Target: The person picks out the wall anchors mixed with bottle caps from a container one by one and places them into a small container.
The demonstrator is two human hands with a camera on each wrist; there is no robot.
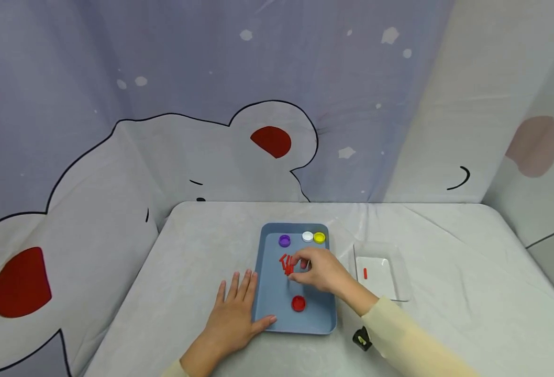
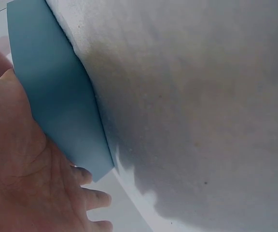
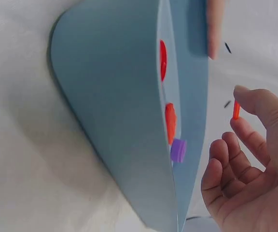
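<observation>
Between thumb and forefinger my right hand pinches a short red stick, held over the blue-grey tray. Below these fingers a small heap of red sticks lies on the tray, partly covered by the hand. Spread flat, my left hand touches the tray's near left side, its thumb over the rim. Nearer to me on the tray is a round red cap-like dish. Toward the far end sit similar purple, white and yellow ones.
To the right of the tray stands a clear plastic box, with a single red stick in it. A small black object is beside the right sleeve. White cloth covers the table, and a printed curtain hangs behind.
</observation>
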